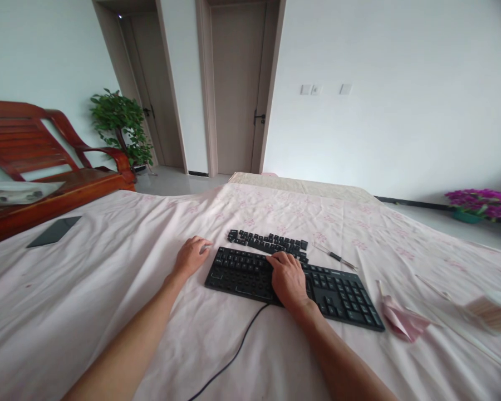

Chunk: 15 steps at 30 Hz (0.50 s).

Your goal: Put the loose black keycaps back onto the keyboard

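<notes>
A black keyboard (346, 298) lies on the pink cloth, with many keycaps off its left part. My right hand (290, 278) rests over the middle of it, fingers laid toward its far edge and thumb out to the left. Whatever is under that palm is hidden. Left of the keyboard, my left hand (191, 257) is on the cloth with curled fingers; a small greyish bit shows at the fingertips, too small to name. Behind the keyboard, loose black keycaps (267, 242) are laid out in rows, partly hidden by my right hand.
A thin tool with a dark grip (335, 257) lies right of the keycaps. Pink crumpled cloth (403, 320) and a blurred pack of sticks (492, 312) are at right. The keyboard cable (237, 351) runs toward me. A dark flat tablet-like thing (54, 231) lies far left.
</notes>
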{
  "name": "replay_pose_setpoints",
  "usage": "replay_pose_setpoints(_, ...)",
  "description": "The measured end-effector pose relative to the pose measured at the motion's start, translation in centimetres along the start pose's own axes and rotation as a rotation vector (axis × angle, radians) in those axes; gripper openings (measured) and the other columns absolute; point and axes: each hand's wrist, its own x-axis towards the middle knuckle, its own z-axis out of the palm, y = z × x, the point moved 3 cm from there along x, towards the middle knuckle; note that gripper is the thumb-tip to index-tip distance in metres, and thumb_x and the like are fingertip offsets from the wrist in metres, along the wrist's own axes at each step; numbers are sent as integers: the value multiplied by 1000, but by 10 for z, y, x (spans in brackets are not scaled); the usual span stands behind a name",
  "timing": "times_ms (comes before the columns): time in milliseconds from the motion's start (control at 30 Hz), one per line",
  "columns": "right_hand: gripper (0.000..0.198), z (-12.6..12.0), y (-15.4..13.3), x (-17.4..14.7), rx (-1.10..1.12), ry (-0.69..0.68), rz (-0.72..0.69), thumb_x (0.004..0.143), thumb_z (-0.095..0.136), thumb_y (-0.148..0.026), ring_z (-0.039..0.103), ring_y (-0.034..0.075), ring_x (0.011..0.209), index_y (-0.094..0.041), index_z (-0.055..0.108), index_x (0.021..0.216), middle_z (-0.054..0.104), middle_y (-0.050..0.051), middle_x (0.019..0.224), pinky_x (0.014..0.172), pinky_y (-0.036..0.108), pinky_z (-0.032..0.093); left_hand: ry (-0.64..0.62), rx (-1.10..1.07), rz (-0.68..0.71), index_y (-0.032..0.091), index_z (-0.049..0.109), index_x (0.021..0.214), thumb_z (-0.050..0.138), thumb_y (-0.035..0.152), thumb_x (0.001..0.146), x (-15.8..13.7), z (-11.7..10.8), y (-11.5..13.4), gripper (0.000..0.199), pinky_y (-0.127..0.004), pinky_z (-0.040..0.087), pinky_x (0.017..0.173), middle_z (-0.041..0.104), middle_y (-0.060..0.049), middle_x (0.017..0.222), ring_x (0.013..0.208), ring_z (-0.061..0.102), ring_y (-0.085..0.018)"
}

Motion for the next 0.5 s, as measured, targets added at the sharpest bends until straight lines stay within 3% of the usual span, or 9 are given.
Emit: replay_pose_setpoints(500, 37, -2, -6, -1, -40, -29, 26, 87, 44, -13, 50, 20, 97, -27, 65, 115, 61, 5, 110, 88, 30, 34, -19, -59, 7, 27, 70, 97, 48, 23, 84, 0, 0, -7, 26, -27, 42, 91, 65, -2, 104, 100, 57, -17)
